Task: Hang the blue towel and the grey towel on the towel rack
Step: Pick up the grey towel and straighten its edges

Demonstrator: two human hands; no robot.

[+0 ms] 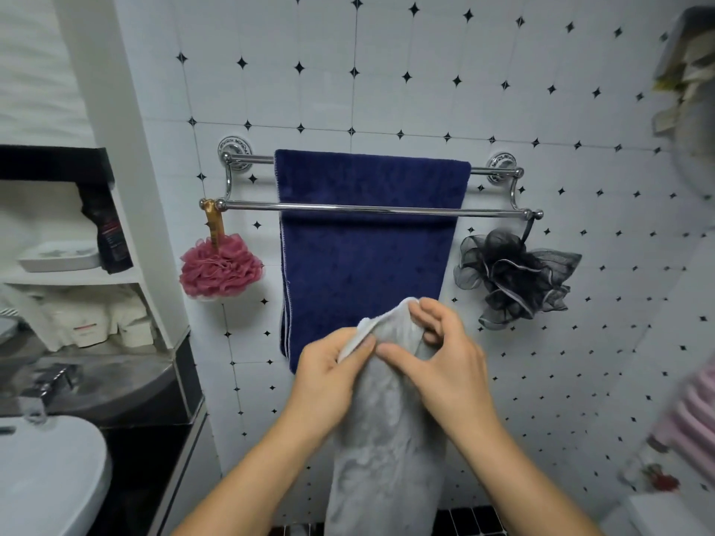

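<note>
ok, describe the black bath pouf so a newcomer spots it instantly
Find the chrome towel rack on the tiled wall. The black bath pouf hangs from its right end, right of the blue towel. The pouf on the left end is pink; this one is dark, sheer mesh.

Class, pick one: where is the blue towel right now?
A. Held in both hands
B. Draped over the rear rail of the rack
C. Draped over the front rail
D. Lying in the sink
B: the blue towel hangs over the rear rail, passing behind the front rail.

Two bare forearms; left hand and right hand ungloved; no sleeves, rings or watch visible.
</note>
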